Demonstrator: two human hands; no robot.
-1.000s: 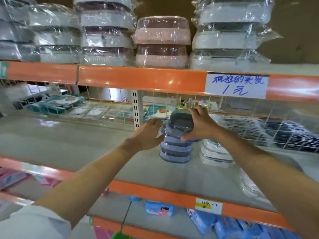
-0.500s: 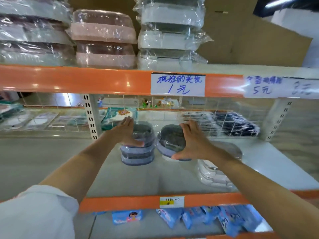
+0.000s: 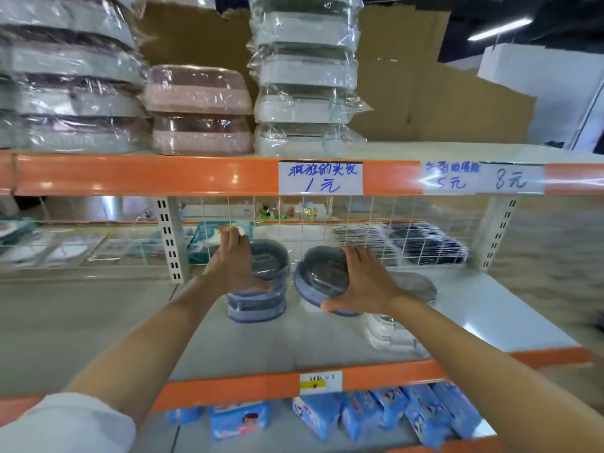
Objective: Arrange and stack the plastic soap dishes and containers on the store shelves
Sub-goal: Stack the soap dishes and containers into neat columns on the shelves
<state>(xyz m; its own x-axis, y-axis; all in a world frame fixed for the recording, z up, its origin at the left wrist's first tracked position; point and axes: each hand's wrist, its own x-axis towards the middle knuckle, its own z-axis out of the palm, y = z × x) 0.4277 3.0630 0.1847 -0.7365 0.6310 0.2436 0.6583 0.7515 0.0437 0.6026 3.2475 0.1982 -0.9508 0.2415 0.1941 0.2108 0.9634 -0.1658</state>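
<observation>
A stack of blue-grey oval soap dishes [image 3: 261, 299] stands on the middle shelf [image 3: 327, 338]. My left hand [image 3: 233, 266] lies against its left side, thumb hooked across the front of an upper dish. To its right, one blue-grey dish [image 3: 322, 277] is tilted up on top of a white dish. My right hand [image 3: 362, 282] grips it from the right, thumb under its lower rim. Clear and white wrapped dishes [image 3: 392, 335] lie behind my right forearm.
The upper shelf holds wrapped stacks of white containers [image 3: 304, 103], pink ones [image 3: 199, 112] and grey ones [image 3: 68, 93]. A wire grid [image 3: 376, 237] backs the middle shelf. Blue packets [image 3: 376, 416] fill the shelf below. Orange beams [image 3: 163, 176] carry price labels.
The view has shifted slightly right and closer. Both hands stay on the same dishes as half a second ago; a second ago they held a single stack together.
</observation>
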